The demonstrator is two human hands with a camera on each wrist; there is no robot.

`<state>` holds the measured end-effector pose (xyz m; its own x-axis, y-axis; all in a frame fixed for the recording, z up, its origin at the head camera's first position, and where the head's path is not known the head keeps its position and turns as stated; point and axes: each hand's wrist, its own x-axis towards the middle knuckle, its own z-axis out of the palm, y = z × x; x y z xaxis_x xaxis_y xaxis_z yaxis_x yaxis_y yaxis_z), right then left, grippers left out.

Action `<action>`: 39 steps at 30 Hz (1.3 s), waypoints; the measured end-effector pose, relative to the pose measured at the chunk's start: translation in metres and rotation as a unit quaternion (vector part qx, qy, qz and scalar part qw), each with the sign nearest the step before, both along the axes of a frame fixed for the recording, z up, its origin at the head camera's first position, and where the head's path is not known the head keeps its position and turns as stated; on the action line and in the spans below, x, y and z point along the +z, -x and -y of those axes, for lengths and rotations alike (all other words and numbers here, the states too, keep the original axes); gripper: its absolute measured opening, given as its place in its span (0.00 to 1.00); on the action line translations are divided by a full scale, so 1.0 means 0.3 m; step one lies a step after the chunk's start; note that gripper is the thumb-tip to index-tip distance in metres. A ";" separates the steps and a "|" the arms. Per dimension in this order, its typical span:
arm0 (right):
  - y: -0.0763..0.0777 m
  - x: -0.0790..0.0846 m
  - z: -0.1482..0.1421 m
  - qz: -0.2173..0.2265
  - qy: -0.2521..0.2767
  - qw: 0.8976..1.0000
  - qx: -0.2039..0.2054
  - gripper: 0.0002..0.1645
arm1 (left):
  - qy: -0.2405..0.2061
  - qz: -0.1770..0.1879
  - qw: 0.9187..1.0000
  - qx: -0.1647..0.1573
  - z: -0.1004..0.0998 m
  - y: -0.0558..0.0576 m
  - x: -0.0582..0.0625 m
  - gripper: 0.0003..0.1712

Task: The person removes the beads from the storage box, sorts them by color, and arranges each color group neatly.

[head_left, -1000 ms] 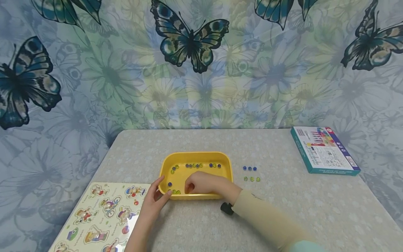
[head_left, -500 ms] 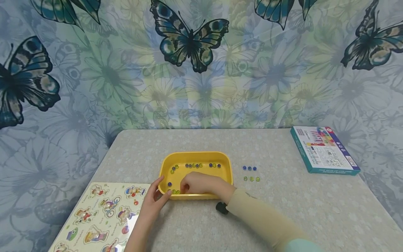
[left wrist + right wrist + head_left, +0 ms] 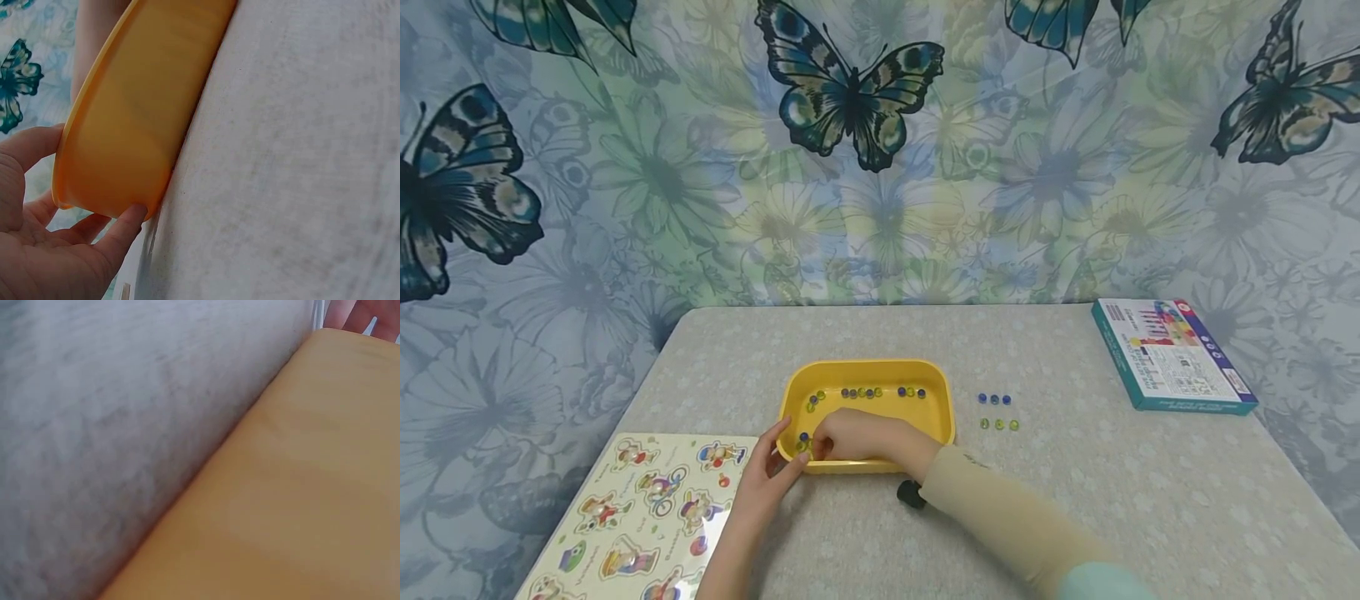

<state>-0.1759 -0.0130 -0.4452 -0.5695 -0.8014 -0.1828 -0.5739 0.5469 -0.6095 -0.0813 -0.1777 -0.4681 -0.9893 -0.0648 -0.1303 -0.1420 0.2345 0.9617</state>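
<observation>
A yellow tray (image 3: pixel 865 375) sits on the table, with small blue and green beads (image 3: pixel 853 393) grouped along its back wall. My left hand (image 3: pixel 769 467) grips its front left corner; the left wrist view shows the thumb at the rim and fingers against the outer wall (image 3: pixel 125 144). My right hand (image 3: pixel 861 433) reaches over the front wall into the tray, fingers curled down near a blue bead (image 3: pixel 803 437) and green ones in the front left corner. Its fingertips are hidden, so I cannot tell whether it pinches a bead. The right wrist view shows mostly the tray's outer side (image 3: pixel 281 500).
Right of the tray lie a row of blue beads (image 3: pixel 995 400) and a row of green beads (image 3: pixel 1000 425). A boxed set (image 3: pixel 1176 358) lies at the back right. A sticker sheet (image 3: pixel 647 517) covers the front left, partly under the left forearm.
My right hand has slid left along the tray's front, toward the left hand. Green beads in that corner now sit closer to the blue one. The left hand stays in place.
</observation>
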 end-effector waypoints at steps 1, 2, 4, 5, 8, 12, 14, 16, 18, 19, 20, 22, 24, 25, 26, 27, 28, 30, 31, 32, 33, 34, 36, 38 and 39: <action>0.000 0.000 0.003 0.002 0.001 1.000 -0.001 0.08 | 0.000 0.000 1.000 0.001 0.000 0.000 0.000 0.37; 0.000 0.001 0.005 0.003 0.001 1.000 -0.002 0.08 | 0.000 -0.001 1.000 0.002 -0.001 0.001 0.000 0.37; 0.001 0.001 0.007 0.006 0.004 1.000 -0.004 0.07 | 0.001 0.000 1.000 0.003 -0.001 0.000 0.001 0.37; 0.002 0.001 0.006 0.005 0.006 1.000 -0.004 0.07 | 0.002 0.003 1.000 0.004 -0.001 0.000 0.002 0.37; 0.006 0.000 -0.002 0.003 0.014 1.000 -0.003 0.06 | 0.008 0.008 1.000 0.006 -0.003 -0.002 0.005 0.37; 0.020 0.004 -0.027 0.006 0.029 1.000 -0.006 0.05 | 0.013 0.014 1.000 0.004 -0.005 -0.002 0.009 0.37; 0.026 0.014 -0.047 0.006 0.036 0.999 -0.013 0.04 | 0.014 0.017 1.000 0.003 -0.006 -0.001 0.010 0.37; 0.032 0.028 -0.071 0.004 0.039 0.999 -0.020 0.03 | 0.015 0.020 1.000 0.003 -0.006 0.000 0.011 0.37; 0.036 0.045 -0.101 0.003 0.042 0.999 -0.030 0.01 | 0.016 0.024 1.000 0.004 -0.006 0.000 0.011 0.38; 0.038 0.054 -0.118 0.004 0.043 0.998 -0.034 0.01 | 0.017 0.026 1.000 0.004 -0.006 0.000 0.012 0.38; 0.041 0.063 -0.137 0.005 0.045 0.998 -0.039 0.02 | 0.017 0.027 0.999 0.004 -0.006 0.000 0.012 0.38; 0.044 0.083 -0.178 0.007 0.052 0.998 -0.045 0.03 | 0.016 0.028 0.999 0.005 -0.006 -0.001 0.013 0.38; 0.047 0.102 -0.224 0.010 0.061 0.997 -0.050 0.03 | 0.014 0.027 1.000 0.006 -0.008 -0.002 0.013 0.38; 0.048 0.111 -0.249 0.010 0.064 0.996 -0.055 0.03 | 0.013 0.027 1.000 0.006 -0.009 -0.002 0.014 0.38; 0.050 0.119 -0.277 0.008 0.068 0.996 -0.058 0.03 | 0.013 0.027 1.000 0.006 -0.010 -0.002 0.013 0.38; 0.051 0.128 -0.306 0.007 0.072 0.995 -0.063 0.02 | 0.012 0.027 1.000 0.007 -0.011 -0.002 0.013 0.38; 0.051 0.136 -0.337 0.006 0.074 0.995 -0.071 0.02 | 0.013 0.028 1.000 0.006 -0.011 -0.002 0.013 0.38; 0.052 0.155 -0.404 0.005 0.078 0.993 -0.091 0.03 | 0.014 0.028 0.999 0.006 -0.012 -0.001 0.012 0.38; 0.052 0.164 -0.439 0.004 0.081 0.992 -0.100 0.03 | 0.014 0.030 0.999 0.006 -0.012 0.000 0.011 0.38; 0.052 0.172 -0.474 0.000 0.083 0.990 -0.110 0.04 | 0.012 0.029 0.999 0.006 -0.012 0.001 0.010 0.38; 0.053 0.178 -0.509 -0.001 0.085 0.989 -0.120 0.04 | 0.012 0.031 0.999 0.007 -0.011 0.001 0.010 0.38; 0.054 0.183 -0.543 -0.002 0.086 0.988 -0.131 0.04 | 0.011 0.032 0.999 0.008 -0.010 0.002 0.009 0.38; 0.059 0.186 -0.611 -0.008 0.084 0.984 -0.154 0.05 | 0.009 0.035 0.999 0.011 -0.009 0.002 0.008 0.37; 0.063 0.179 -0.679 -0.013 0.079 0.981 -0.177 0.05 | 0.011 0.037 0.999 0.011 -0.007 0.002 0.007 0.37; 0.064 0.173 -0.711 -0.013 0.075 0.979 -0.190 0.05 | 0.013 0.039 0.999 0.011 -0.007 0.002 0.006 0.37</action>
<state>-0.1952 0.2004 -0.3933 -0.8351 -0.5468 -0.0604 -0.3628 0.6300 -0.6867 -0.0819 -0.1755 -0.4663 -0.9746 -0.0905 -0.2047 -0.2214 0.2546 0.9414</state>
